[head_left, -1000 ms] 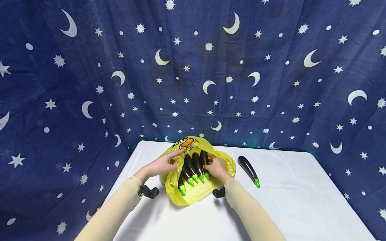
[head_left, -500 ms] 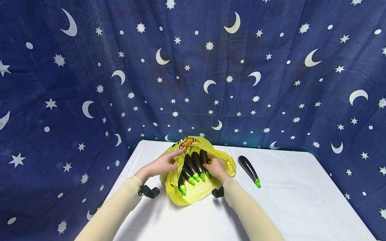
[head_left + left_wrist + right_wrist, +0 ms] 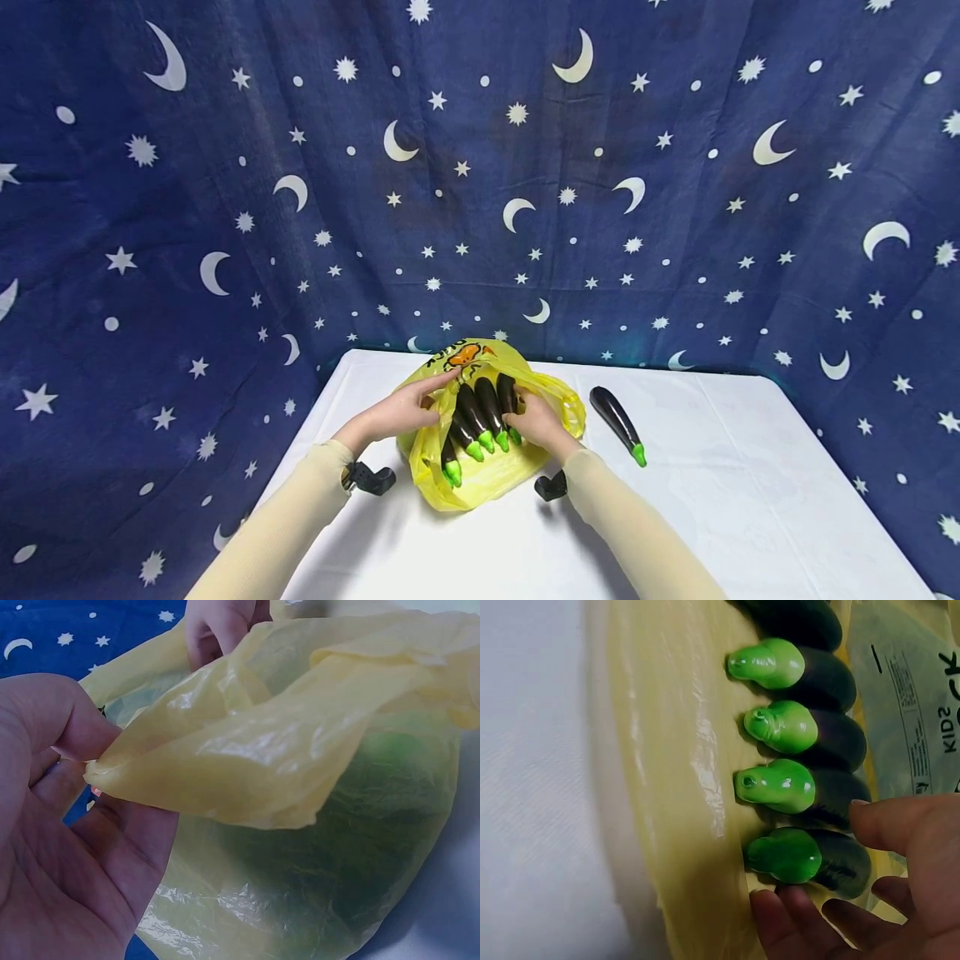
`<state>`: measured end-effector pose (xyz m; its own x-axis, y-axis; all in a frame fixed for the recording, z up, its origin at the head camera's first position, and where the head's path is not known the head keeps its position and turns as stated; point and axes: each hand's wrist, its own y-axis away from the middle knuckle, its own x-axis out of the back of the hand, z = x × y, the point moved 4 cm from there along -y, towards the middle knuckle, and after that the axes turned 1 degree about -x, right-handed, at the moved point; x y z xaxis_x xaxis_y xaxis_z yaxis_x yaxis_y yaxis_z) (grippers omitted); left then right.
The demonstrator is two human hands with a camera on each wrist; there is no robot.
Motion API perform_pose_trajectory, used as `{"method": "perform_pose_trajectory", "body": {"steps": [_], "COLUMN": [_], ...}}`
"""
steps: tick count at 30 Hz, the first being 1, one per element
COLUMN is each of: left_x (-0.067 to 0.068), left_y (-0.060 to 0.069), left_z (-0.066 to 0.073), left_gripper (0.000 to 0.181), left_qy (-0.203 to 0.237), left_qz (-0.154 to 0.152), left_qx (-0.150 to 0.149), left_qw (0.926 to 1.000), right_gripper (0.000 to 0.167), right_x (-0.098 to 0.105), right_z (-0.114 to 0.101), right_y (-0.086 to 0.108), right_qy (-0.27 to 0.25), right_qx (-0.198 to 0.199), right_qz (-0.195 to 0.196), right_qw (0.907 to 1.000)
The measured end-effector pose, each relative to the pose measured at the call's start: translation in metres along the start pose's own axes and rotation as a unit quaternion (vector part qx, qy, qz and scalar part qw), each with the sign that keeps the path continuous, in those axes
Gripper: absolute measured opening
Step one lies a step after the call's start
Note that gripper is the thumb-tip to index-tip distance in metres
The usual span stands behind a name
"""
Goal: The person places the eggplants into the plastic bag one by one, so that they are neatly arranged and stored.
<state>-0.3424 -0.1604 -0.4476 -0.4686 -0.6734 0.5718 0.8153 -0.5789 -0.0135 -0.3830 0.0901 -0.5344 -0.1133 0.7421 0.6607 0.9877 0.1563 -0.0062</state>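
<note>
A yellow plastic bag [image 3: 487, 483] with a printed orange figure lies on its side, its mouth facing me. Inside, several dark eggplants [image 3: 491, 410] with green stem ends lie side by side. My left hand [image 3: 405, 408] pinches the bag's rim between thumb and fingers, lifting the left edge. In the left wrist view the rim [image 3: 225, 772] is stretched from that pinch. My right hand [image 3: 538, 418] is inside the bag's mouth, with thumb and fingers around the rightmost eggplant [image 3: 844, 864]. Part of that eggplant is hidden behind the hand.
One more eggplant [image 3: 617, 423] lies outside the bag, to its right, stem end toward me. All of this is on a white-covered table [image 3: 750, 483]. A dark blue curtain [image 3: 480, 208] with moons and stars hangs behind and at both sides.
My right wrist has shifted and turned slightly, its hand staying at the rightmost eggplant. That eggplant's stem end has moved slightly. The left hand and the bag look still.
</note>
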Motion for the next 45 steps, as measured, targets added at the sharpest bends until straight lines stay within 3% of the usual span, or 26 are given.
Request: {"method": "perform_pose_trajectory", "body": {"steps": [14,27,36,45], "left_x": [-0.001,0.000,0.000,0.000], "left_y": [-0.001,0.000,0.000,0.002], "left_z": [-0.002,-0.002,-0.002,-0.001], "left_gripper": [0.085,0.085,0.085,0.085], "left_qy": [0.002,-0.005,-0.015,-0.009], "left_qz": [0.000,0.002,0.003,0.003], "left_qx": [-0.009,-0.005,0.000,0.001], "left_qw": [1.0000,1.0000,0.9999,1.0000], "right_gripper": [0.068,0.067,0.060,0.051], "right_x": [0.013,0.032,0.055,0.089], "right_z": [-0.003,0.002,0.004,0.014], "right_y": [0.029,0.058,0.068,0.071], "right_qy": [-0.009,-0.062,-0.075,-0.081], "right_qx": [0.056,0.052,0.067,0.065], "right_qz": [-0.024,-0.071,-0.061,-0.010], "right_qw": [0.9981,0.9942,0.9931,0.9946]}}
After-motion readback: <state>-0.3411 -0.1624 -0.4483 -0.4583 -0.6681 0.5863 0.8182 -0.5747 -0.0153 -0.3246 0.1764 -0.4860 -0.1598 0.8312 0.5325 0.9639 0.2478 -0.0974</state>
